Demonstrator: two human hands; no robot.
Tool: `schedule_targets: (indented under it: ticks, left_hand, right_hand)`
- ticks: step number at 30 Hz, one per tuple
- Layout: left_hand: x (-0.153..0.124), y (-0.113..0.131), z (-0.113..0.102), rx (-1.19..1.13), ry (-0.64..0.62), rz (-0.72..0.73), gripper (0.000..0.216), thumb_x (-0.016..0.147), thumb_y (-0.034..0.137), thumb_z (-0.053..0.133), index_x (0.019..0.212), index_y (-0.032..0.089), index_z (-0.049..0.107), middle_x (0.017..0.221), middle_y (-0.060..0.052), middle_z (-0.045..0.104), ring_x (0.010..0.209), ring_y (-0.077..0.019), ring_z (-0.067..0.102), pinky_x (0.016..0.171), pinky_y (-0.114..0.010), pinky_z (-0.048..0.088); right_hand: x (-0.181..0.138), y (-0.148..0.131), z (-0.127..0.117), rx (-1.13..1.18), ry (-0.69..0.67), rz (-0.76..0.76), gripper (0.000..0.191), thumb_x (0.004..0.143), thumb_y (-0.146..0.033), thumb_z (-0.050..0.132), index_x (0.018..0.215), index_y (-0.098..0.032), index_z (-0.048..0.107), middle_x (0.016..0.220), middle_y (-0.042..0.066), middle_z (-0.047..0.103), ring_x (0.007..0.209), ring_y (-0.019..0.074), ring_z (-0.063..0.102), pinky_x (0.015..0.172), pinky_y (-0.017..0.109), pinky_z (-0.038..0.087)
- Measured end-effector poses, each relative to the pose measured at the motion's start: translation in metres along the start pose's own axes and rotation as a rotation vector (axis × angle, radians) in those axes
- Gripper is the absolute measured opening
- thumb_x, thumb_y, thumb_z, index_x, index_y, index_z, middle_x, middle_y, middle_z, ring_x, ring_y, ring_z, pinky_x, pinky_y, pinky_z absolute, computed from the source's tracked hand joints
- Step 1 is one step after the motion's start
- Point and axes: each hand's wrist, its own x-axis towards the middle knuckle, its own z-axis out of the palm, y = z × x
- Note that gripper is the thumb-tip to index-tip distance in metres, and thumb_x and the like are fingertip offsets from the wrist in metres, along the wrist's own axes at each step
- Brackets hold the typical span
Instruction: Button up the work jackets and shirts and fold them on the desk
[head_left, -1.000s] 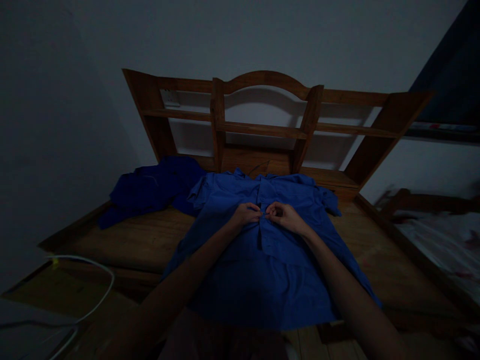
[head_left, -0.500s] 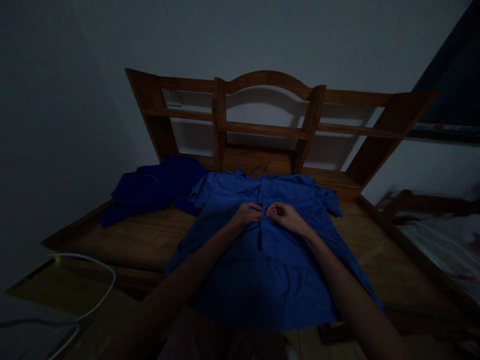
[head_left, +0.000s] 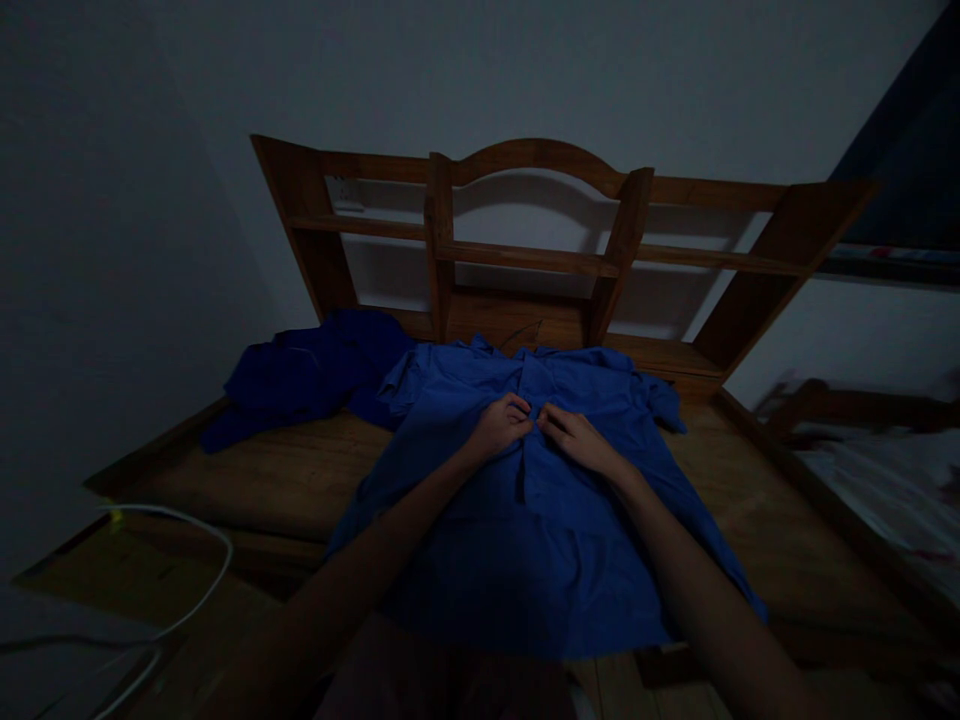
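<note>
Dim room, and I'm looking down at a blue shirt (head_left: 525,520) spread flat on the wooden bed (head_left: 277,480), collar toward the headboard (head_left: 525,260). My left hand (head_left: 501,424) rests on the front placket, fingers curled and pinching the cloth. My right hand (head_left: 576,436) sits just beside it, fingertips pressed on the same seam; I cannot tell if it grips. A darker garment (head_left: 307,375) lies bunched at the left, a white cable (head_left: 196,560) nearer me.
</note>
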Motion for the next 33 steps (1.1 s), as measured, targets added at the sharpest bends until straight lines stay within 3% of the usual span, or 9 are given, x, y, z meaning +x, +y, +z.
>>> schedule_targets:
  ticks: [10, 19, 24, 33]
  left_hand:
    - [-0.001, 0.004, 0.000, -0.050, -0.067, -0.038, 0.045, 0.057, 0.016, 0.080, 0.091, 0.015, 0.051, 0.066, 0.004, 0.058, 0.062, -0.0099, 0.060, 0.062, -0.022, 0.047]
    - [-0.002, -0.004, 0.000, 0.158, -0.031, 0.144, 0.033, 0.063, 0.011, 0.068, 0.093, 0.014, 0.056, 0.076, 0.001, 0.059, 0.068, -0.0090, 0.057, 0.065, -0.021, 0.047]
    - [-0.001, -0.006, 0.000, 0.273, 0.006, 0.138, 0.026, 0.062, 0.012, 0.067, 0.088, 0.013, 0.062, 0.079, -0.003, 0.063, 0.071, -0.0118, 0.060, 0.066, -0.022, 0.049]
    - [0.000, -0.005, -0.006, 0.267, -0.016, 0.065, 0.032, 0.062, 0.030, 0.076, 0.088, 0.013, 0.069, 0.082, -0.005, 0.070, 0.077, -0.0178, 0.065, 0.068, -0.025, 0.050]
  right_hand:
    - [0.001, 0.005, 0.000, 0.070, -0.008, 0.016, 0.025, 0.092, -0.038, 0.040, 0.082, -0.019, 0.054, 0.069, -0.002, 0.053, 0.064, 0.0123, 0.048, 0.061, 0.023, 0.034]
    - [0.002, 0.010, 0.001, 0.122, -0.032, 0.071, 0.027, 0.090, -0.038, 0.042, 0.079, -0.018, 0.054, 0.066, -0.002, 0.052, 0.061, 0.0111, 0.045, 0.057, 0.022, 0.031]
    - [0.002, 0.012, 0.003, 0.151, -0.038, 0.097, 0.024, 0.089, -0.036, 0.043, 0.078, -0.018, 0.054, 0.065, -0.003, 0.052, 0.059, 0.0109, 0.045, 0.056, 0.022, 0.031]
    - [0.002, 0.014, 0.002, 0.168, -0.025, 0.111, 0.023, 0.089, -0.035, 0.042, 0.078, -0.018, 0.054, 0.066, -0.002, 0.053, 0.060, 0.0114, 0.047, 0.057, 0.023, 0.033]
